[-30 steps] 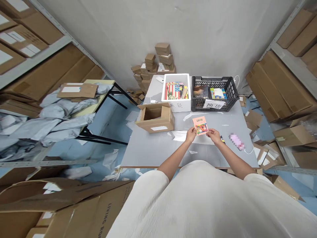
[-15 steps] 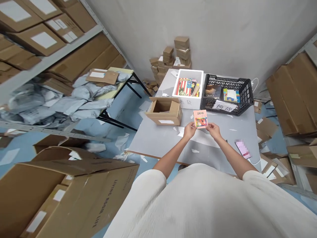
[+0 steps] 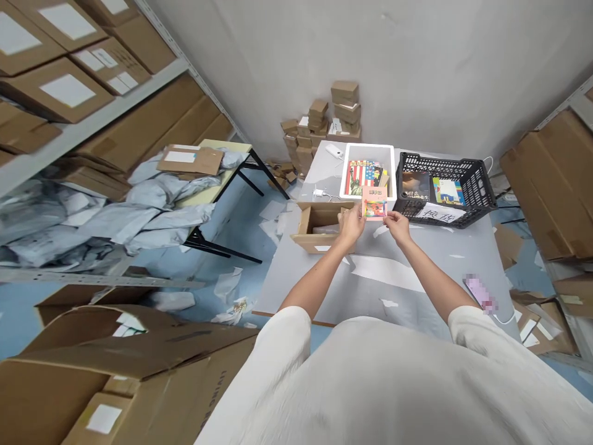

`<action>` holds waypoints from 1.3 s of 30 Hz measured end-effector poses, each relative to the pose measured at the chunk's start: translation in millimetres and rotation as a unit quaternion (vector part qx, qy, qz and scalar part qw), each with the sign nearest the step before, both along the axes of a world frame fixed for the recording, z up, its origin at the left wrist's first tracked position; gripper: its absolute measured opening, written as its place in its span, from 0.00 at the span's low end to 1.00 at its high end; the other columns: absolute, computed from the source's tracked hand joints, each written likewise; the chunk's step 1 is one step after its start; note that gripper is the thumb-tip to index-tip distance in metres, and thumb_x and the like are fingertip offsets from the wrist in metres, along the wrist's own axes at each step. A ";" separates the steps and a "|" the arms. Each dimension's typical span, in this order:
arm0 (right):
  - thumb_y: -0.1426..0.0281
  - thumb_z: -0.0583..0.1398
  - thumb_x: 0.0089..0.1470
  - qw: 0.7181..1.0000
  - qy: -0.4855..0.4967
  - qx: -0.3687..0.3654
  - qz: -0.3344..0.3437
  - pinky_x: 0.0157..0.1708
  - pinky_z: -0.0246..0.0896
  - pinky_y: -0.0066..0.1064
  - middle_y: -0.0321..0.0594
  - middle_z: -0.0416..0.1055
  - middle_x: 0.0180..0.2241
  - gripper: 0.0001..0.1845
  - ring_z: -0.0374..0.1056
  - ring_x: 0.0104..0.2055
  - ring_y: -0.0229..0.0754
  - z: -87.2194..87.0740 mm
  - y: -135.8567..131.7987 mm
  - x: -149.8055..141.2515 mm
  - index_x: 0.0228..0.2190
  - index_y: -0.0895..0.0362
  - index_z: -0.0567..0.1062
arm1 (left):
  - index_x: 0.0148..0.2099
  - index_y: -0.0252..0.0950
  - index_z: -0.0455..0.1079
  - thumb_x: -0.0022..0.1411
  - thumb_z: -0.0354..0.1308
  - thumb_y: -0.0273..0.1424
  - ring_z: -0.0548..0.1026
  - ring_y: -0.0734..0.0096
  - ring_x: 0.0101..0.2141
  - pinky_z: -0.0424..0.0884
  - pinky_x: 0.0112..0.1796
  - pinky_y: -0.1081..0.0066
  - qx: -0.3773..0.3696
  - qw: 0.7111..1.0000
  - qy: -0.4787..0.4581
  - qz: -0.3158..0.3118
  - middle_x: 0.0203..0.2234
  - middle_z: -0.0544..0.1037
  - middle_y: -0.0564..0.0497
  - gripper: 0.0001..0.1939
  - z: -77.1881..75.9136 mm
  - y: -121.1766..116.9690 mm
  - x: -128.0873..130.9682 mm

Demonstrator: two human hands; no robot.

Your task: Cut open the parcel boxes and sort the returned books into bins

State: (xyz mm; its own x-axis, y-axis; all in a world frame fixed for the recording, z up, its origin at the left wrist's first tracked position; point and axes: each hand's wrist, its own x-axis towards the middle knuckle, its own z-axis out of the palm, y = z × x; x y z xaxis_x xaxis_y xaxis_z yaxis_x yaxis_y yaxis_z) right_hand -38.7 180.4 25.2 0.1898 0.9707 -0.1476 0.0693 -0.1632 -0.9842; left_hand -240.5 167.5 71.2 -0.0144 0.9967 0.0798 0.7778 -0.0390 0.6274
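Note:
A small pink book (image 3: 375, 204) with a colourful picture on its cover is held up between my two hands. My left hand (image 3: 352, 224) grips its left edge and my right hand (image 3: 397, 225) pinches its lower right corner. Just behind the book stands a white foam box (image 3: 345, 172) with several books in it; the pink book overlaps its front wall. An opened cardboard box (image 3: 304, 240) is to the left, partly covered by my left hand and forearm. At the right sits a black plastic crate (image 3: 482, 196) with books inside and a handwritten paper sign (image 3: 441, 212) on its front.
The grey table (image 3: 306, 290) bears paper scraps and, at its right, a phone (image 3: 480, 293) with a cable. Small cartons (image 3: 345, 114) are stacked by the wall. Grey mailing bags (image 3: 152, 191) pile up at the left. A large carton (image 3: 176, 371) stands at the lower left.
The pink book, in both hands, has moved away from me, toward the white foam box, and now overlaps its front. The camera view has shifted, so the table appears farther right.

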 end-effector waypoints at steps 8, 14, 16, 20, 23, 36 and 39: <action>0.63 0.76 0.42 0.998 0.068 0.006 -0.007 0.60 0.76 0.51 0.48 0.85 0.47 0.27 0.80 0.57 0.56 -2.3 53.3 -41.1 0.46 0.55 0.83 | 0.76 0.42 0.67 0.75 0.53 0.25 0.72 0.45 0.67 0.64 0.65 0.50 0.010 1.000 0.006 -0.006 0.67 0.77 0.39 0.30 5.6 48.3 -35.8; 0.67 0.78 0.42 0.994 0.092 -0.050 0.012 0.64 0.75 0.55 0.47 0.86 0.44 0.20 0.81 0.57 0.57 -15.8 43.8 -56.8 0.39 0.54 0.84 | 0.76 0.43 0.67 0.74 0.48 0.23 0.61 0.50 0.76 0.58 0.70 0.47 -0.016 0.999 0.037 -0.004 0.77 0.65 0.41 0.32 -7.9 41.8 -60.6; 0.67 0.78 0.44 0.994 0.090 -0.063 0.014 0.63 0.76 0.54 0.47 0.86 0.42 0.17 0.82 0.55 0.57 -19.8 36.4 -62.2 0.37 0.54 0.83 | 0.75 0.43 0.68 0.74 0.49 0.26 0.60 0.49 0.76 0.57 0.70 0.46 -0.021 0.999 0.037 -0.002 0.77 0.65 0.41 0.30 -10.9 35.2 -69.2; 0.67 0.75 0.47 0.994 0.075 -0.072 0.027 0.58 0.79 0.50 0.45 0.84 0.39 0.12 0.82 0.52 0.53 -22.6 22.9 -69.7 0.35 0.54 0.82 | 0.72 0.43 0.70 0.73 0.52 0.28 0.61 0.44 0.75 0.56 0.69 0.42 -0.011 1.000 0.015 0.007 0.75 0.67 0.39 0.28 -12.8 23.1 -81.8; 0.66 0.72 0.48 0.994 0.051 -0.082 0.050 0.54 0.79 0.47 0.43 0.83 0.39 0.11 0.82 0.49 0.51 -21.6 11.5 -71.3 0.36 0.53 0.83 | 0.71 0.43 0.71 0.72 0.55 0.29 0.60 0.42 0.75 0.56 0.69 0.41 -0.002 1.000 -0.002 0.014 0.74 0.69 0.39 0.27 -13.2 11.7 -88.4; 0.66 0.68 0.42 0.987 0.009 -0.098 0.128 0.50 0.76 0.42 0.44 0.83 0.53 0.20 0.77 0.50 0.49 -23.8 -58.0 -54.7 0.41 0.52 0.84 | 0.74 0.43 0.66 0.71 0.56 0.30 0.56 0.40 0.77 0.52 0.72 0.37 0.005 0.992 0.011 0.122 0.77 0.62 0.37 0.32 -13.4 -93.9 -106.9; 0.64 0.69 0.43 0.985 0.005 -0.103 0.141 0.49 0.76 0.42 0.44 0.82 0.54 0.20 0.76 0.52 0.49 -27.9 -73.6 -56.7 0.41 0.52 0.83 | 0.77 0.41 0.60 0.69 0.58 0.30 0.53 0.39 0.78 0.53 0.73 0.38 0.018 0.987 0.007 0.159 0.79 0.56 0.35 0.36 -19.2 -122.0 -115.5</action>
State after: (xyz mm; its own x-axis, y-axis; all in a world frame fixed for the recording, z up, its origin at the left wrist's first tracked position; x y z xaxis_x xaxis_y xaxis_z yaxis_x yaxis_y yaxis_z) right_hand -95.4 106.7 -2.7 -0.0847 0.9341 -0.3469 0.1310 -0.3347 -0.9332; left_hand -356.0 45.5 52.0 -0.3248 0.9385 0.1169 0.7627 0.1868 0.6192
